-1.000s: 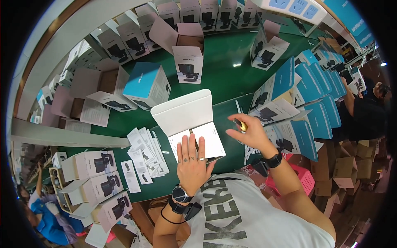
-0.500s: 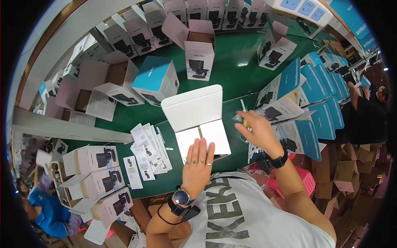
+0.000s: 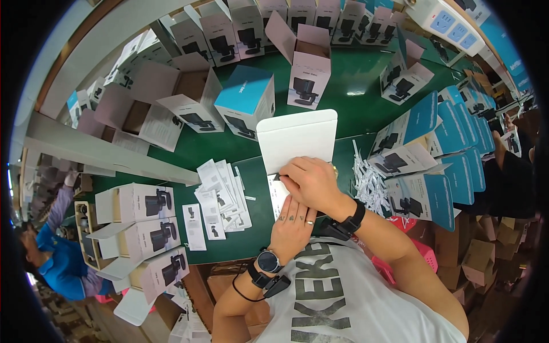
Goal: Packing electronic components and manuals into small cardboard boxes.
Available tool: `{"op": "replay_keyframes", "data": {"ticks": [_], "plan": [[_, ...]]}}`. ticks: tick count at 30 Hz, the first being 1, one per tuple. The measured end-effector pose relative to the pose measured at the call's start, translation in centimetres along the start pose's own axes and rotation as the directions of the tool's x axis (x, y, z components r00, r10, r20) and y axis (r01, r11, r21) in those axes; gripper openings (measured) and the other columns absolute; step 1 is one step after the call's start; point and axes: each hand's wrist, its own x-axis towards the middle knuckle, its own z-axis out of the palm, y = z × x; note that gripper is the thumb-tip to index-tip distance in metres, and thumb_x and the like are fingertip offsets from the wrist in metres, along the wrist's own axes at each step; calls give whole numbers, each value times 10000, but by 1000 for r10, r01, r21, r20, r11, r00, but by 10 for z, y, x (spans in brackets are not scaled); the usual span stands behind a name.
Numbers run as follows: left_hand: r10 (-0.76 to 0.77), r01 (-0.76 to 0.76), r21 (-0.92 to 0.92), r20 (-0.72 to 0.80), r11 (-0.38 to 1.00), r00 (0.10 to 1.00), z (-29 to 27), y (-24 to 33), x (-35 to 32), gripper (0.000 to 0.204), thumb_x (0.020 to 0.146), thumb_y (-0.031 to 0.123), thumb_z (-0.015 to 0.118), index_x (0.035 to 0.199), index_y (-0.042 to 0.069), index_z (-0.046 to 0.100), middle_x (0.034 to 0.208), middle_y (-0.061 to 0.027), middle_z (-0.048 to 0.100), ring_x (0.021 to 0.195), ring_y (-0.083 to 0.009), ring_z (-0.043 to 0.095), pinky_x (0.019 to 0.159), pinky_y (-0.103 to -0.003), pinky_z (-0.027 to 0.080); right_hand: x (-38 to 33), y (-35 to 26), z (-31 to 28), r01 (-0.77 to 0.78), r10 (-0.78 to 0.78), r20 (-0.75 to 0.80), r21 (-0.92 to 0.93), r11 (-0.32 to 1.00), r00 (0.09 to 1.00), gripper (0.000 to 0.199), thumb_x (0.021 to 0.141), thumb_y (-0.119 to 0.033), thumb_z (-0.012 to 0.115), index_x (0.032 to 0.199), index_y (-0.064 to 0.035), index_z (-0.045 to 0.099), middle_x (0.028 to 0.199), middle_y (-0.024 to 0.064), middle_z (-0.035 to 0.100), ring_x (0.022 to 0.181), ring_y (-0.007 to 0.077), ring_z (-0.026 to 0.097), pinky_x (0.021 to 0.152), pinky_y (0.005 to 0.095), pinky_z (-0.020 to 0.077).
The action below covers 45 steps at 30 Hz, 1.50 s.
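Item: flat white cardboard carton with raised lid flap (image 3: 297, 137), lying on the green table top (image 3: 354, 91) directly before the person, its lower half covered by both hands. Left hand (image 3: 293, 222): laid flat, fingers extended and together, palm pressing down on the carton's near edge, grasping nothing. Right hand (image 3: 311, 182): curled over the carton's middle, fingertips pinching a small dark object against the card; what that object is cannot be told. Handling, by judgement: thin paperboard, light, fairly stiff along its folds but easily creased or dented; smooth enough to slide on the table top, best held by its side edges or folded rim rather than by the loose flap. Surroundings: fanned stack of white printed leaflets (image 3: 220, 197) just left of the carton; pile of white paper strips (image 3: 369, 183) just right; blue-topped product box (image 3: 246, 103) behind; open white printed boxes (image 3: 306, 63) further back; blue-sided boxes in a row (image 3: 452, 148) crowding the right. Obstructions: leaflets and strips lie close on both flanks.
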Motion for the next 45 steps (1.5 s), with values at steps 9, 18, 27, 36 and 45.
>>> {"op": "replay_keyframes", "data": {"ticks": [9,18,27,36,45], "plan": [[-25,33,-92,89,995,996,2,1,-4,392,855,129,686,1236,35,683,1315,-253,627,1299,-406,593,1136,-506,460,5,-6,-3,23,-40,211,81,996,977,202,778,-254,800,902,-123,710,857,38,687,788,284,690,678,407,536],[78,-81,-42,-55,996,995,-13,-12,18,509,903,103,663,1404,28,611,1501,-228,548,1401,-423,522,1160,-519,436,-59,54,-134,-524,530,4,-139,840,848,317,875,-153,767,1169,-45,716,919,144,715,825,294,714,756,363,570],[-39,76,-233,160,970,986,-47,-5,29,685,882,250,764,1493,37,537,1561,-204,497,1443,-442,453,1201,-551,361,-2,24,-118,-547,576,377,824,149,725,323,1000,-157,703,1300,-38,693,938,4,706,739,48,548,652,218,437],[-449,118,-948,-29,297,893,-6,-31,-17,583,835,108,832,1377,58,626,1638,-201,378,1524,-395,366,1256,-543,285,-97,6,-107,-494,412,277,548,675,868,438,863,-54,836,1285,-49,720,908,34,694,730,125,600,638,237,460],[-399,85,-906,-97,414,912,-7,-58,-19,490,834,-36,814,1288,74,666,1677,-209,312,1538,-414,353,1236,-513,353,-116,23,-56,-131,172,-121,293,947,978,456,778,-66,890,1217,-121,778,975,70,658,715,170,639,612,301,535]]}}
